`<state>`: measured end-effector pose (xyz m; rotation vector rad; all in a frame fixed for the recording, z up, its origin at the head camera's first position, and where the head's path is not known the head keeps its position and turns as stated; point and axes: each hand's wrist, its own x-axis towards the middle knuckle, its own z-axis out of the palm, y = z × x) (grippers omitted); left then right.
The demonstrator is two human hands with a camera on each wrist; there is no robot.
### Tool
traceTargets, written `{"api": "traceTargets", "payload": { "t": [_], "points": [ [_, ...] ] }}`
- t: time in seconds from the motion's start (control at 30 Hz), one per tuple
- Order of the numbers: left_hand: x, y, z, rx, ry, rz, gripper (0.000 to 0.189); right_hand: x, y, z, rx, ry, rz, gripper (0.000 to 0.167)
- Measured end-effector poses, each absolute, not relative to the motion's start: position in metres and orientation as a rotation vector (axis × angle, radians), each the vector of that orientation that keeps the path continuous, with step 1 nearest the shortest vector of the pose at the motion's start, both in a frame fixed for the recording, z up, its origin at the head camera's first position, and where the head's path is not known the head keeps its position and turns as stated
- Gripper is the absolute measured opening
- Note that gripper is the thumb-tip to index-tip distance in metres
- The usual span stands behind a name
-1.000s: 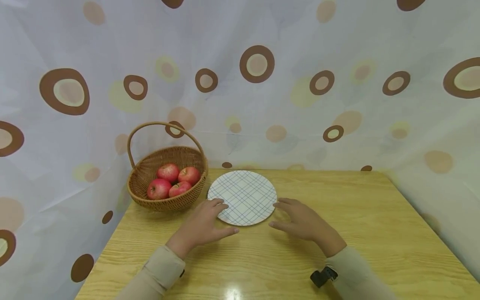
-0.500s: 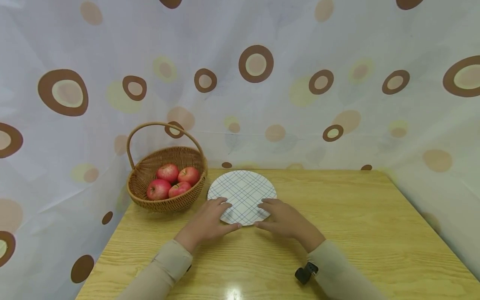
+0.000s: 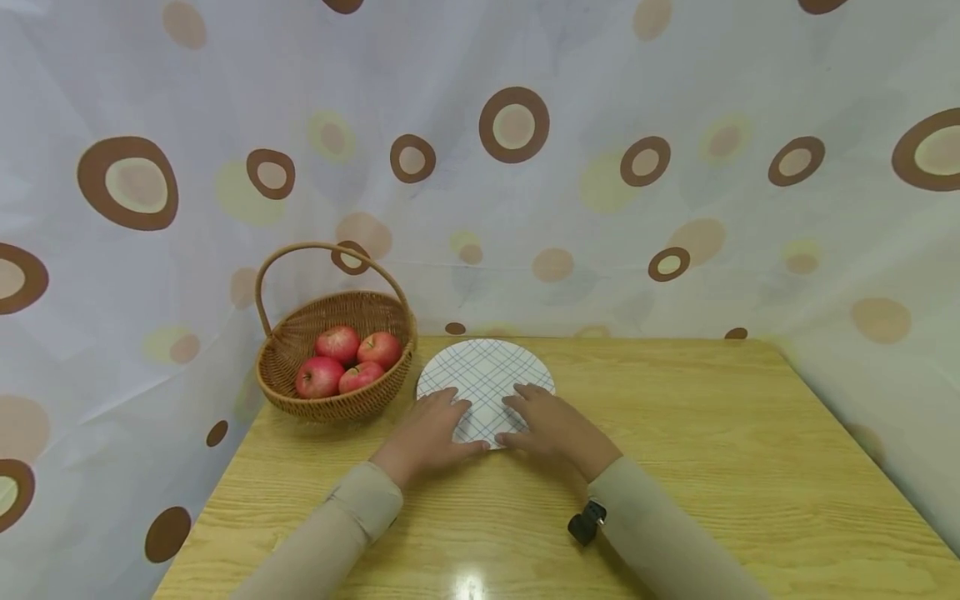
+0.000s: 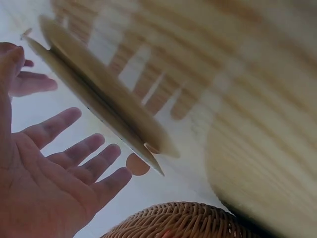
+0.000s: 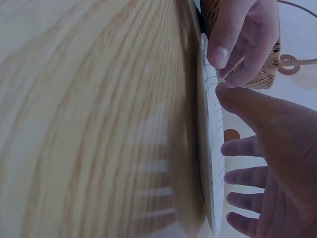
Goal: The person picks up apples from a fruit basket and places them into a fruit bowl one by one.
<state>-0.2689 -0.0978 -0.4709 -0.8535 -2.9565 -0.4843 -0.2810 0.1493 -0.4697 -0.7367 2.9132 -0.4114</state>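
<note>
Partly hidden, the checked plate [image 3: 487, 367] lies on the table [image 3: 675, 433], with the left hand [image 3: 431, 429] towards its eight o'clock and the right hand [image 3: 551, 425] towards its four. Both hands spread their fingers [image 4: 54, 125] wide, gripping nothing, and cover parts of the near rim. Most fingertips look slightly apart from the plate; whether the right thumb touches it I cannot tell. The left wrist view crops the left thumb, while the right wrist view crops the left hand at twelve o'clock. Towards the plate's nine o'clock stands the basket [image 3: 363, 308], four apples [image 3: 318, 377] showing; whatever lies under them is hidden. Both sleeves [image 3: 675, 533] run off at the head view's six o'clock. A black thing [image 3: 582, 527] by the right cuff is hard to identify.
</note>
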Motion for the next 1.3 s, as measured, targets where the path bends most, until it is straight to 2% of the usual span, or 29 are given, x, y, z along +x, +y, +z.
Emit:
{"api": "traceTargets", "payload": {
  "t": [0.2,0.4,1.1,1.3],
  "points": [
    [-0.276,-0.093,-0.472,-0.820,-3.003,-0.383,0.073,-0.289,0.143,-0.473,-0.691,2.896,-0.312,0.078],
    [-0.280,-0.090,-0.475,-0.760,-3.115,-0.373,0.082,-0.293,0.142,-0.476,-0.651,2.861,-0.307,0.082],
    [-0.275,-0.087,-0.482,-0.735,-3.251,-0.199,0.083,-0.294,0.139,-0.481,-0.625,2.788,-0.302,0.082],
    [-0.275,-0.089,-0.487,-0.750,-3.228,-0.254,0.089,-0.298,0.138,-0.482,-0.604,2.792,-0.287,0.082]
  ]
}}
